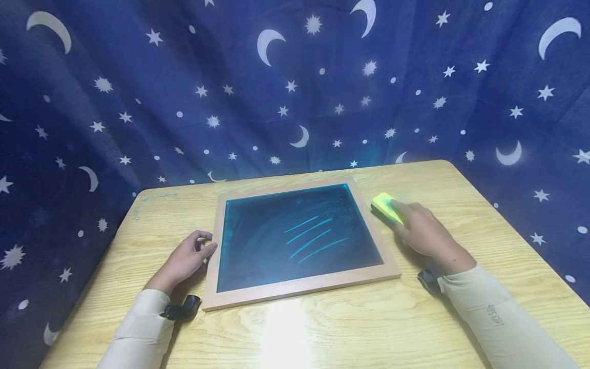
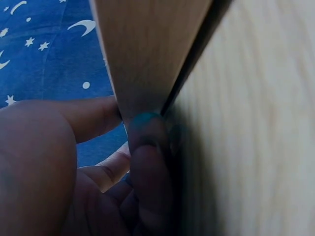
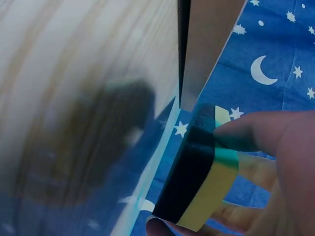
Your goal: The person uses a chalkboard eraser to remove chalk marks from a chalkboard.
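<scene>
A small chalkboard point(image 1: 258, 230) in a light wooden frame lies on the table, with several blue-green chalk strokes point(image 1: 310, 237) on its right half. My left hand point(image 1: 186, 259) holds the frame's left edge. In the left wrist view its thumb point(image 2: 96, 118) meets the frame's point(image 2: 147, 54) top edge, and a curled finger point(image 2: 150, 162) with blue-green on its tip lies against the side. To the right of the board, my right hand point(image 1: 426, 233) grips a yellow and black chalkboard eraser point(image 1: 387, 205). In the right wrist view, the eraser's black side point(image 3: 189, 167) faces the table, thumb and fingers on its yellow part.
The wooden table point(image 1: 341, 328) has rounded back corners, with faint blue chalk smudges point(image 1: 154, 200) at the back left. A dark blue curtain point(image 1: 249, 87) with white moons and stars hangs behind and on both sides.
</scene>
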`<action>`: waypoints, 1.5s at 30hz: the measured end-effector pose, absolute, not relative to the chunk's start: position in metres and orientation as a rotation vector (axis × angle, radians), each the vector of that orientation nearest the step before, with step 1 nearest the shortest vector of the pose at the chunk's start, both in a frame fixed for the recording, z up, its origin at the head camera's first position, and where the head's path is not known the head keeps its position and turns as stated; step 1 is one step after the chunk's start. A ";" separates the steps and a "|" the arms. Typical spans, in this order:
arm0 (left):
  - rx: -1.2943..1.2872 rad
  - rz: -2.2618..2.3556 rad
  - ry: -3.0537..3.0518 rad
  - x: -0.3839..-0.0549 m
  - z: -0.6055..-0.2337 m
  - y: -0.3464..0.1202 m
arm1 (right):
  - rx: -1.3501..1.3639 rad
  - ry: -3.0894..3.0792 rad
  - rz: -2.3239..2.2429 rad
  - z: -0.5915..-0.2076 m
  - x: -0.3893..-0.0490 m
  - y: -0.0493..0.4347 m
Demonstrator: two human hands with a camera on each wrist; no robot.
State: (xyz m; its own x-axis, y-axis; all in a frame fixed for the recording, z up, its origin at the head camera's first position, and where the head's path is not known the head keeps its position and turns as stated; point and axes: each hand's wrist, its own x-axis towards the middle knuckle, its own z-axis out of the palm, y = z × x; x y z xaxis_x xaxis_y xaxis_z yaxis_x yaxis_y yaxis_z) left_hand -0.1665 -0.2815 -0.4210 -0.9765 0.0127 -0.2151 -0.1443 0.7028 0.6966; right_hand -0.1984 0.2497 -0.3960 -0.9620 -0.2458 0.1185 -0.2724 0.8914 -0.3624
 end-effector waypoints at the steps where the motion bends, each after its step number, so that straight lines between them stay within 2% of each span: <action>1: -0.108 1.134 2.707 -0.166 -0.421 -0.281 | 0.404 -2.982 0.594 -0.395 -0.198 0.249; 26: -0.110 1.059 2.724 -0.166 -0.420 -0.282 | 0.426 -3.027 0.510 -0.383 -0.166 0.210; 45: -0.102 1.077 2.725 -0.167 -0.418 -0.281 | 0.503 -3.073 0.366 -0.375 -0.163 0.202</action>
